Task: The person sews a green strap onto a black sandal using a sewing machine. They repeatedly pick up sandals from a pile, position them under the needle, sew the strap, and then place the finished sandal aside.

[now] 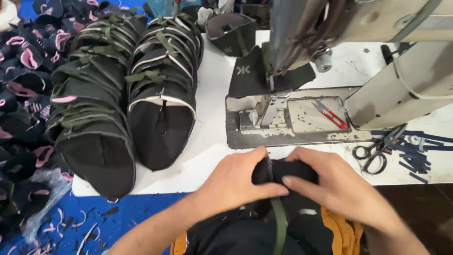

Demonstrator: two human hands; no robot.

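Your left hand (236,182) and right hand (330,184) are pressed close together at the near edge of the white table (212,118), both clamped on one black fabric piece (288,171). The piece sits bunched between them, your left thumb across its front and your right fingers over its top. A green strap (279,222) runs down from it toward your lap, over more black fabric.

Just beyond your hands stands the sewing machine (358,56), with another black piece (255,71) under its needle area and red thread snips (330,114) lying on its worn bed plate. Black scissors (375,153) lie right of your right hand. To your left, two tall stacks of black pieces with green straps (127,89) rest on the table.
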